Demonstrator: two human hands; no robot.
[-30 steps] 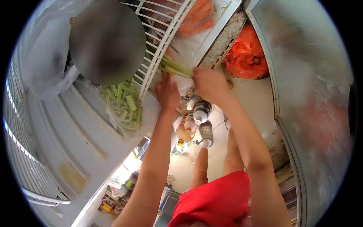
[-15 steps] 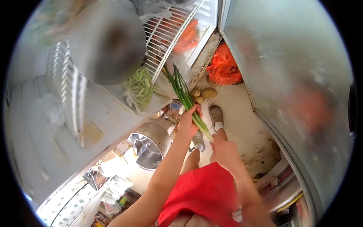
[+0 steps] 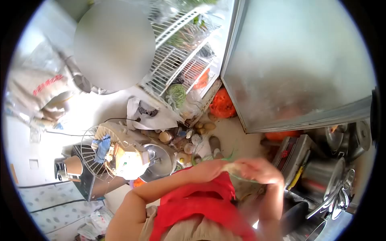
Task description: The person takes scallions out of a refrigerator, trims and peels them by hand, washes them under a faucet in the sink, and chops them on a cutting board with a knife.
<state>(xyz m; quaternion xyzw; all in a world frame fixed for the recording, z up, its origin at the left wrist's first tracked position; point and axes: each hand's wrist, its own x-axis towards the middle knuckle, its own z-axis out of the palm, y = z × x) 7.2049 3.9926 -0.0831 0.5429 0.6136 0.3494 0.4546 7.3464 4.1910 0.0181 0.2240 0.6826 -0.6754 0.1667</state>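
On my feed the greens [image 3: 232, 167] are up in the air between the two hands, in front of the red apron [image 3: 195, 197] and well apart from the wire shelf [image 3: 177, 44]. My left hand [image 3: 214, 170] looks clamped on the bundle, its fingers mostly hidden from me. My right hand [image 3: 261, 170] has its fingers bent over the pale end; with the blur I cannot tell whether they pinch it or only lie against it.

To do this well, I would let the left hand carry the bundle by the firm stalks and leave the leaves free, since they would likely bruise first. I would have the right fingers work lightly and close to the pale end, so that any pull runs along the stalks and doesn't bend them. Slower wrists would also give me a cleaner view. The elbows want care too: the fridge door [image 3: 297, 72] stands open ahead on the right, and pans [image 3: 321, 176] are crowded near the right arm.

The greens look thin and long, whitish to pale yellow at the stalk end, with narrow green strips showing past the left hand, over the floor [image 3: 231, 134]. Those strips bend loosely, so I judge them limp and light. I cannot count the stalks or make out dirt on them.
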